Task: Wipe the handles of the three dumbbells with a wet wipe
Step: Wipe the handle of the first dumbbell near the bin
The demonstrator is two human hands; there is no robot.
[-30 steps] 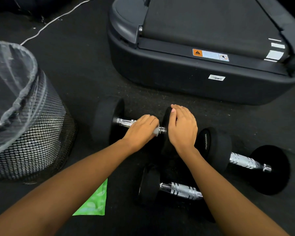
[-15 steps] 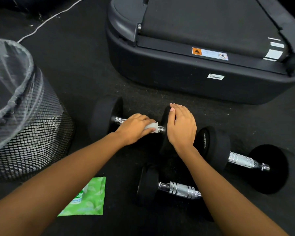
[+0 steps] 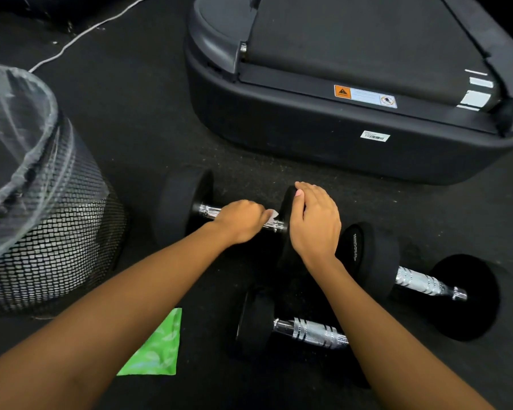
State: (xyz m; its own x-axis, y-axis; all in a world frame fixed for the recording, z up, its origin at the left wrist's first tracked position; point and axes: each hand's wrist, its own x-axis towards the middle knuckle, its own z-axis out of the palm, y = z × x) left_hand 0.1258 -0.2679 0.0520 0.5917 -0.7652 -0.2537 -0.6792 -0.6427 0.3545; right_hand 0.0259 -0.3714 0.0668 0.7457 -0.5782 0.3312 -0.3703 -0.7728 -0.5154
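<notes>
Three black dumbbells with chrome handles lie on the dark floor. The far dumbbell [image 3: 181,202] lies crosswise in the middle. My left hand [image 3: 240,221] curls round its chrome handle with a white wet wipe [image 3: 273,215] that peeks out at the fingertips. My right hand [image 3: 314,223] lies over the top of that dumbbell's right weight, fingers curved on its rim. A second dumbbell [image 3: 421,282] lies to the right and a third dumbbell [image 3: 305,332] lies nearest me, partly hidden by my right forearm.
A black mesh bin [image 3: 54,232] with a clear liner stands at the left. A green wipes packet [image 3: 157,350] lies on the floor under my left forearm. The treadmill base [image 3: 338,137] fills the back right. A white cable [image 3: 80,34] runs across the far floor.
My left hand has slid back and forth along the far dumbbell's handle with the wipe, first left, now a little right again. The right hand has stayed on the weight.
</notes>
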